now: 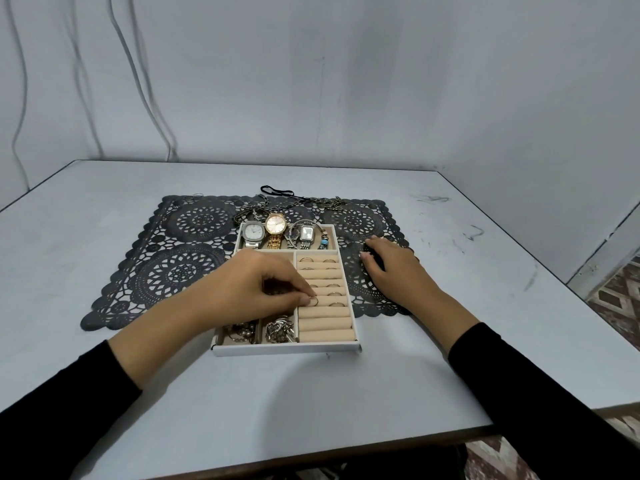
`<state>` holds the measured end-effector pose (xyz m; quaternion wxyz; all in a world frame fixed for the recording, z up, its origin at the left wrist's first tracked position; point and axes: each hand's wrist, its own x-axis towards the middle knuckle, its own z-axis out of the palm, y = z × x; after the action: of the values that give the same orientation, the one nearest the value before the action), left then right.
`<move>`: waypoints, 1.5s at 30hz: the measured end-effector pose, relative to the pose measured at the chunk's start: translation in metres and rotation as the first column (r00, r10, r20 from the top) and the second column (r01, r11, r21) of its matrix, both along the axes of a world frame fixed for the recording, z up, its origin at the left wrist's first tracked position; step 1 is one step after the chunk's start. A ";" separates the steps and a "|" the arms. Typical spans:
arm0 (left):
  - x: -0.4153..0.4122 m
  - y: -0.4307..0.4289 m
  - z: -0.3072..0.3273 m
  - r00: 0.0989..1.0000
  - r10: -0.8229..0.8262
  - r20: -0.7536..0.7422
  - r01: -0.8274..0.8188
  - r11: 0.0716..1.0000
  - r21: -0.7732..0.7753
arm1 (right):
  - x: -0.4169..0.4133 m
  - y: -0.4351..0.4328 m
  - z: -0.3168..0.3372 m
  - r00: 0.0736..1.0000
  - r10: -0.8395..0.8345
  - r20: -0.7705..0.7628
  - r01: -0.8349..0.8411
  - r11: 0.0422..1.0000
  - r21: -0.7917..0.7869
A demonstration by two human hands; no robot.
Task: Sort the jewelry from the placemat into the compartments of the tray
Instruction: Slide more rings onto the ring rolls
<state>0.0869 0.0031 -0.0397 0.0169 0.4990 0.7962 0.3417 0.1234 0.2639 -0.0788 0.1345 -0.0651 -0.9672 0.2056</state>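
Observation:
A white tray with beige lining sits on a black lace placemat. My left hand reaches over the tray and pinches a thin ring at the left end of the ring rolls, where several rings sit in the slots. Three watches and bracelets fill the back compartment. Small jewelry pieces lie in the two front left compartments. My right hand rests on the placemat to the right of the tray, fingers curled down on the mat. Chains lie on the mat behind the tray.
A black cord bracelet lies at the mat's back edge, and a small ring sits at its back left corner. The grey table ends near the right, with patterned floor beyond. Wires hang on the wall at the back left.

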 end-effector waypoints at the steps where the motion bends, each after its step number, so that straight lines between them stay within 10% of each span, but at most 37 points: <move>1: -0.001 0.000 0.000 1.000 0.008 0.017 -0.008 1.000 -0.002 | 0.000 0.000 0.000 1.000 0.002 -0.001 -0.002 1.000 0.003; 45: -0.003 0.007 0.003 0.989 0.014 0.146 0.002 0.994 -0.108 | 0.000 0.003 -0.001 0.998 -0.007 -0.056 0.003 0.998 -0.065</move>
<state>0.0834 0.0103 -0.0367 0.1013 0.4683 0.8117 0.3342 0.1231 0.2671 -0.0799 0.1598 -0.0660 -0.9557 0.2383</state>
